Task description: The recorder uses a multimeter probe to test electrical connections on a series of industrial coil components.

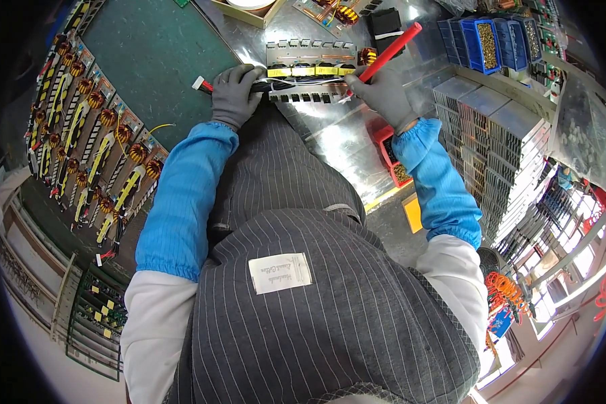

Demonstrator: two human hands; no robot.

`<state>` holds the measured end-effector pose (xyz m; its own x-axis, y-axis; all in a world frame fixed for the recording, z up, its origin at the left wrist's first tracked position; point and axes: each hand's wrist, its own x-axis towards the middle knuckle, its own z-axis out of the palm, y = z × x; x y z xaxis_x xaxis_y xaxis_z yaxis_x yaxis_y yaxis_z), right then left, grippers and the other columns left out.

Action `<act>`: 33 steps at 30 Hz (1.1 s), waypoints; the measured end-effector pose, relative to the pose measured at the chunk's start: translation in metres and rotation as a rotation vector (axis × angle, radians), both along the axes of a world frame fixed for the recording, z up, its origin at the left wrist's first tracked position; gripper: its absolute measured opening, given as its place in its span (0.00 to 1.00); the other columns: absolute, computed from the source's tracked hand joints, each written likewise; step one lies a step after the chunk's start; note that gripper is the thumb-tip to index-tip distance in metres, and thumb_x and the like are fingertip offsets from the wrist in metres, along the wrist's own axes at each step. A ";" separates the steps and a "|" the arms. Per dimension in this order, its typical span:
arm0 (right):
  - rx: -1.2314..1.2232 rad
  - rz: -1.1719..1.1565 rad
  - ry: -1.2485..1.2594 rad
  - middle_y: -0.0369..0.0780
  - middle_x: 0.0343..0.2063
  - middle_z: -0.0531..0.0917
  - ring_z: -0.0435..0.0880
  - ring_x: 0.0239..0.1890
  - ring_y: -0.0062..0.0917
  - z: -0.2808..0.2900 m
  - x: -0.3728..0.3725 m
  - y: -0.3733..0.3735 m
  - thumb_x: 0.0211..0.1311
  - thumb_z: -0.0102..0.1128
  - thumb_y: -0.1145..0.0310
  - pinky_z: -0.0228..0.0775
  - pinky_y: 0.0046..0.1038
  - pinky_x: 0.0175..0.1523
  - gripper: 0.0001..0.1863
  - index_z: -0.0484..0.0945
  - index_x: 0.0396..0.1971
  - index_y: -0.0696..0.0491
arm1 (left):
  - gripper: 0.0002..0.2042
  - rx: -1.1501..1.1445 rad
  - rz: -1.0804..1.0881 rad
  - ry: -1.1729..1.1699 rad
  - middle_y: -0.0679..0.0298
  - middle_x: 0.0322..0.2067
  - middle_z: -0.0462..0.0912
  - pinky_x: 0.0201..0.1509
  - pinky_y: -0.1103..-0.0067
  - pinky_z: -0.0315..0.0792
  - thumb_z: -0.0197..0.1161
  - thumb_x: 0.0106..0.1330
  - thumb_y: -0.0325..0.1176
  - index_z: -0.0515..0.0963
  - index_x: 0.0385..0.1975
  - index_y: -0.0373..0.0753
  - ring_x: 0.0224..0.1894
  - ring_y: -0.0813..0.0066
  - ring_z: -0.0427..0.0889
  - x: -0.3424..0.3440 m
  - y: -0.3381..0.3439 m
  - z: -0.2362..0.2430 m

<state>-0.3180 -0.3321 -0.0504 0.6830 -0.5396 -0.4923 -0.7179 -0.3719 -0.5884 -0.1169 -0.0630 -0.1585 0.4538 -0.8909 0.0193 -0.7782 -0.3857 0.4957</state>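
Observation:
A circuit board assembly (311, 71) with yellow-wrapped transformers and rows of dark components lies in front of me on the metal bench. My left hand (236, 95), in a grey glove, is closed on a bundle of dark wires at the board's left end. A white connector (200, 84) on red and black leads sticks out to the left of that hand. At the board's right end my right hand (387, 94), also gloved, grips a long red stick-like tool (396, 48). The tool slants up to the right, and its lower end is close to the board.
Finished-looking boards with copper coils (95, 100) and taped wires line the left side of a green mat (151, 57). Blue bins of small parts (486, 44) stand at the far right, above stacked metal pieces (495, 124). A red parts bin (389, 151) sits nearer.

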 end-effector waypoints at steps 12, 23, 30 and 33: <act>0.065 -0.149 -0.231 0.40 0.22 0.86 0.86 0.26 0.27 -0.012 -0.013 0.042 0.67 0.64 0.49 0.75 0.31 0.33 0.20 0.87 0.37 0.53 | 0.28 -0.045 0.005 -0.040 0.63 0.55 0.77 0.63 0.58 0.67 0.70 0.53 0.38 0.77 0.58 0.52 0.58 0.55 0.76 0.000 -0.002 0.001; -0.012 0.134 -0.022 0.39 0.22 0.86 0.87 0.26 0.31 0.009 -0.003 0.033 0.67 0.63 0.51 0.75 0.32 0.33 0.17 0.88 0.37 0.50 | 0.29 -0.020 0.017 -0.043 0.63 0.56 0.77 0.64 0.58 0.67 0.71 0.53 0.38 0.76 0.59 0.53 0.59 0.54 0.76 -0.001 -0.001 0.001; 0.008 -0.012 -0.232 0.39 0.19 0.84 0.86 0.24 0.30 0.005 0.010 0.040 0.68 0.61 0.52 0.74 0.33 0.32 0.17 0.87 0.35 0.51 | 0.28 0.001 0.019 0.017 0.61 0.58 0.75 0.68 0.58 0.64 0.71 0.54 0.35 0.76 0.58 0.50 0.61 0.54 0.72 -0.002 -0.002 0.006; -0.029 0.038 -0.233 0.39 0.19 0.84 0.86 0.24 0.29 -0.002 0.014 0.043 0.68 0.61 0.52 0.74 0.34 0.32 0.17 0.87 0.34 0.51 | 0.28 0.002 0.019 0.014 0.62 0.58 0.75 0.68 0.58 0.65 0.71 0.53 0.35 0.76 0.58 0.51 0.61 0.54 0.72 -0.001 -0.002 0.006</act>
<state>-0.3042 -0.2889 -0.0526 0.7963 -0.5231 -0.3038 -0.5494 -0.4152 -0.7251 -0.1183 -0.0646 -0.1525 0.4706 -0.8823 0.0110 -0.7638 -0.4012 0.5056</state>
